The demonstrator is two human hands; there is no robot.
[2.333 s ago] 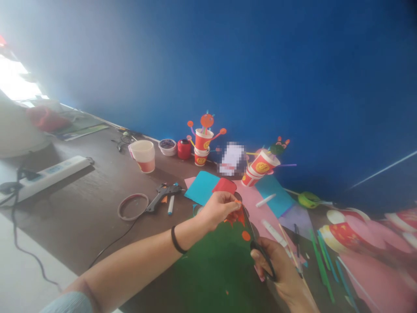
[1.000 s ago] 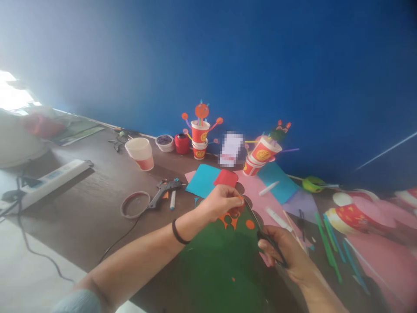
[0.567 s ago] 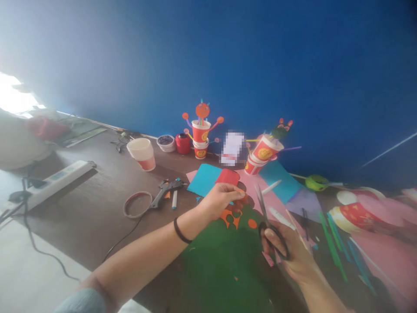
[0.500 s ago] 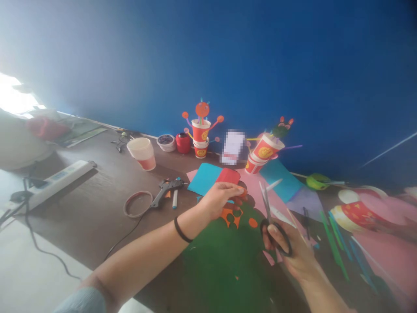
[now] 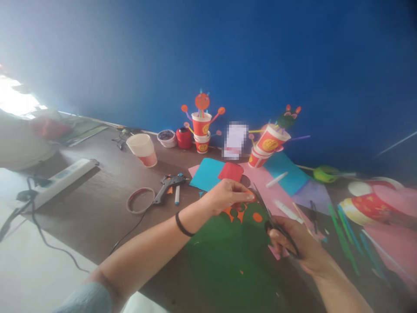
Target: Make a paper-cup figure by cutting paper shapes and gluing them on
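Scissors (image 5: 265, 207), one pair, gripped in the right hand (image 5: 295, 232), swung back beside the orange piece (image 5: 252, 197) pinched in the left hand (image 5: 224, 198) (green sheet (image 5: 221, 256) below), cutting seemingly resumed.

White power strip (image 5: 65, 177), brown ring (image 5: 139, 192) beside black glue gun (image 5: 165, 186), red spool (image 5: 184, 139) beside small tub (image 5: 167, 142), blue wall (image 5: 247, 56)

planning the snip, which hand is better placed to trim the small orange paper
Likely the right hand: it holds black-handled metal scissors, pointing toward the orange paper the left hand pinches.
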